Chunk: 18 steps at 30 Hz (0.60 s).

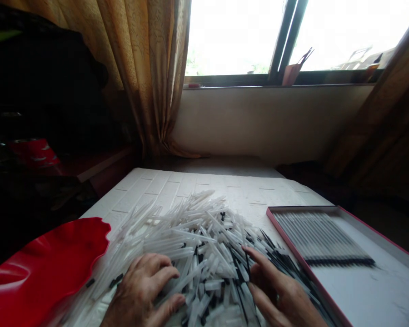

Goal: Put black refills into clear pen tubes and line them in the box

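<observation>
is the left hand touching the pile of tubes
Touching. The head view shows the left hand lying palm down on the pile, its fingers resting directly on it.

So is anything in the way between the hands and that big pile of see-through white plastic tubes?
Nothing visible. The left hand and the right hand both lie right on the pile of translucent white plastic tubes. The red wavy plastic bowl sits off to the left, beside the pile.
</observation>
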Each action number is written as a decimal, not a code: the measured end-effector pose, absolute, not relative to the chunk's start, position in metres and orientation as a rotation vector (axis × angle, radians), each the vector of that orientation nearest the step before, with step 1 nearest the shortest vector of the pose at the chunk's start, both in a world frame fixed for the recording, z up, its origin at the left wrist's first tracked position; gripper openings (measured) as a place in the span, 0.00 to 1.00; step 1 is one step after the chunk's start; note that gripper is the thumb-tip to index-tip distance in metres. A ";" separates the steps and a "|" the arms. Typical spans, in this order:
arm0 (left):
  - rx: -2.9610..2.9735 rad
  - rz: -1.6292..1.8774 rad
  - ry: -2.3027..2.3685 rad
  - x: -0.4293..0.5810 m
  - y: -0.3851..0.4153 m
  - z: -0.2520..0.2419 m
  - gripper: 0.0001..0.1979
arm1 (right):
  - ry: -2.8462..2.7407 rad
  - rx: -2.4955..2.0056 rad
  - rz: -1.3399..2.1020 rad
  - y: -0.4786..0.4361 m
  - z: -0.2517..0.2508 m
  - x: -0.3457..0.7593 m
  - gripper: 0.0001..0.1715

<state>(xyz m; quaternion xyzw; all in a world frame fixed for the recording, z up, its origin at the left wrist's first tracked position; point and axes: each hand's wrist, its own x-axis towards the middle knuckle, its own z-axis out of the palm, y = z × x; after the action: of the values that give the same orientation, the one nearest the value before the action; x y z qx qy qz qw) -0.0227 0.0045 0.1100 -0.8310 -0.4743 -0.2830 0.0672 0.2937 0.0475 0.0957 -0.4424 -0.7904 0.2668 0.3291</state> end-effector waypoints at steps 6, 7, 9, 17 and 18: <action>-2.465 -0.832 -1.421 -0.013 0.002 0.115 0.04 | -2.049 -1.102 0.657 0.045 0.103 0.292 0.13; -2.454 -0.833 -1.416 -0.012 0.002 0.118 0.05 | -2.048 -1.104 0.655 0.044 0.106 0.291 0.10; -2.397 -0.895 -1.401 -0.012 0.001 0.121 0.07 | -2.045 -1.121 0.643 0.043 0.110 0.289 0.07; -2.557 -1.586 -1.701 -0.009 -0.008 0.122 0.14 | -1.978 -1.153 0.630 0.042 0.114 0.291 0.11; -2.623 -1.721 -1.687 -0.008 -0.008 0.124 0.14 | -1.968 -1.159 0.625 0.042 0.113 0.291 0.12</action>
<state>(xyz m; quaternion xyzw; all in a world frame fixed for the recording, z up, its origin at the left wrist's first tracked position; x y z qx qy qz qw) -0.0077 -0.0080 0.1238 -0.7201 -0.4631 -0.4725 -0.2089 0.2915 0.0422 0.1128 -0.4534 -0.7698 0.2446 0.3770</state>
